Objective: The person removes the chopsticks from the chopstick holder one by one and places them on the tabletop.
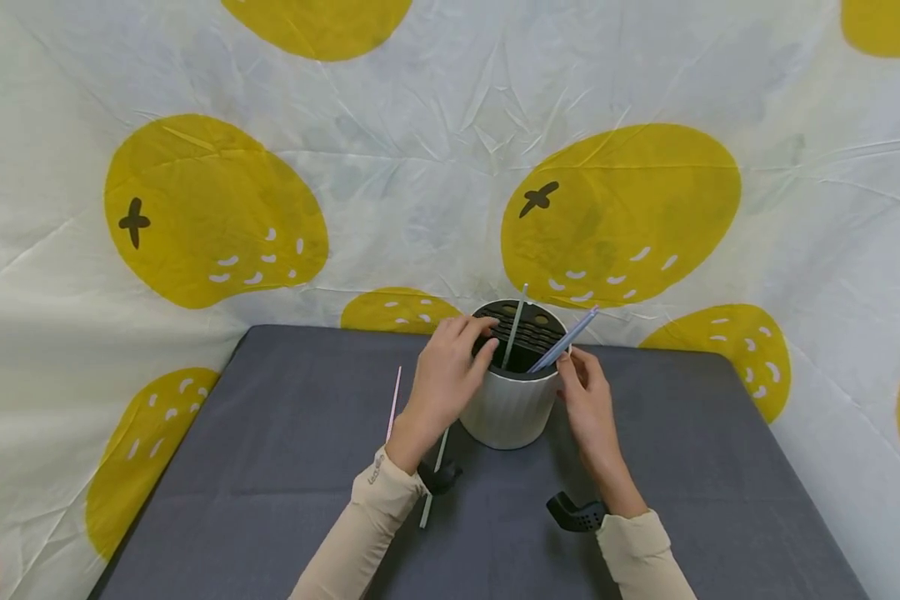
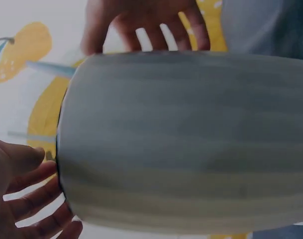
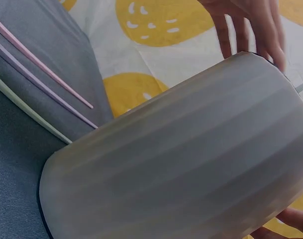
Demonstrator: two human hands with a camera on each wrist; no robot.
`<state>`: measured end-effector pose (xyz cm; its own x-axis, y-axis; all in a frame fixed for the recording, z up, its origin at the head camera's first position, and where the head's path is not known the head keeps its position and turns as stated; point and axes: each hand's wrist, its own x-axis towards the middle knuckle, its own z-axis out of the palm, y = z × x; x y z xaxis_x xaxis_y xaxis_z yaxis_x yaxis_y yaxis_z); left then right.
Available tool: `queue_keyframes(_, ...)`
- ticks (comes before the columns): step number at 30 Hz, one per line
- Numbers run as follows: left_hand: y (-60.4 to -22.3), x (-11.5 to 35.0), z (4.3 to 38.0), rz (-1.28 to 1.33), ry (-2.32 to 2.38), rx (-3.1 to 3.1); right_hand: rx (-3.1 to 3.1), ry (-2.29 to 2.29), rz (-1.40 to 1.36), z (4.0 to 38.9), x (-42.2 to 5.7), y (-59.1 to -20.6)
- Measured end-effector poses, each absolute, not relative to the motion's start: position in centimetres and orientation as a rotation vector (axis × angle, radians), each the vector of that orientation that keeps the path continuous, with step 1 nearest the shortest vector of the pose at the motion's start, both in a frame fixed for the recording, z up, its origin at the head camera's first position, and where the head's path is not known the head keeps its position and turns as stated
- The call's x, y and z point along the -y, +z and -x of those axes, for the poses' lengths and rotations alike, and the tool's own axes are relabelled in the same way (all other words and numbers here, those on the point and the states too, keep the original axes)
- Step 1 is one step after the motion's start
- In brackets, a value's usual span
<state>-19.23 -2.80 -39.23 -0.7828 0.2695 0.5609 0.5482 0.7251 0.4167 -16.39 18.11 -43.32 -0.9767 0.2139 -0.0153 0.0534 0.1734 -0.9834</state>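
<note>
A white ribbed holder (image 1: 506, 412) stands upright near the far edge of the table. Its black slotted insert (image 1: 521, 321) covers the back part of the top, and a dark opening lies in front. One pale green chopstick (image 1: 516, 325) and some blue chopsticks (image 1: 566, 342) lean out of that opening. My left hand (image 1: 446, 367) is at the left rim, fingers reaching over the edge of the top. At the right rim, beside the blue chopsticks, my right hand (image 1: 588, 400) touches the holder, its fingers extended along the wall in the left wrist view.
Left of the holder, a pink chopstick (image 3: 42, 64), a lavender chopstick (image 3: 47, 92) and a green chopstick (image 3: 29, 112) lie on the grey tablecloth (image 1: 270, 450). My left forearm partly covers them in the head view. A fruit-patterned white curtain (image 1: 420, 200) hangs right behind the table.
</note>
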Motion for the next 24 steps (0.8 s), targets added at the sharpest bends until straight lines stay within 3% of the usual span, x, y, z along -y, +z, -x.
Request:
queue_keyframes(9, -39.3, 0.3, 19.8, 0.528, -0.468, 2.569, 2.303, 1.896, 0.26, 16.3, -18.0, -43.4)
queue_keyframes(16, -39.8, -0.2, 19.7, 0.458, -0.508, 2.537, 2.344, 1.859, 0.272, 16.0, -18.0, -43.8)
queue_keyframes(24, -39.8, 0.4, 19.7, 0.563, -0.67, 2.201, 2.331, 1.871, 0.254, 16.1, -18.2, -43.9)
